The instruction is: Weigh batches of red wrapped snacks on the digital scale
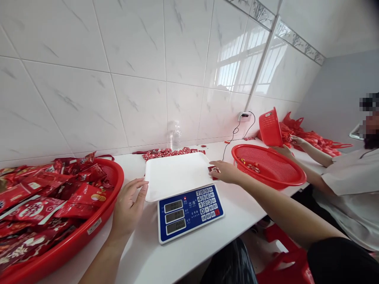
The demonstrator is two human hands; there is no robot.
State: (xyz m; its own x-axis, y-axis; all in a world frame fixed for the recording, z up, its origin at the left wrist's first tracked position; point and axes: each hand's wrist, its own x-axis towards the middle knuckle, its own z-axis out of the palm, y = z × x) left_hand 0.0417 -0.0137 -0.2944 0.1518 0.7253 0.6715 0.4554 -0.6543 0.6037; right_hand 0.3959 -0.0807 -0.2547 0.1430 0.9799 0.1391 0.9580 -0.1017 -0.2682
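Observation:
A white weighing tray (177, 173) rests on a digital scale (191, 213) with a blue keypad and three small displays. My left hand (130, 201) is at the tray's left edge, its thumb and fingers apart, fingertips touching the rim. On the opposite side, my right hand (226, 172) has its fingers bent round a small red packet (213, 170), close against the tray's right edge. To the left of my left hand stands a large red basket (117, 177) heaped with red snack bags (89, 195).
Small red packets (162, 153) lie behind the tray near a clear plastic bottle (175, 136). On the right, a co-worker (340, 177) tilts a red basket (270, 128) above a wide red basket (299, 175). Cables (233, 134) hang from a wall socket (244, 116).

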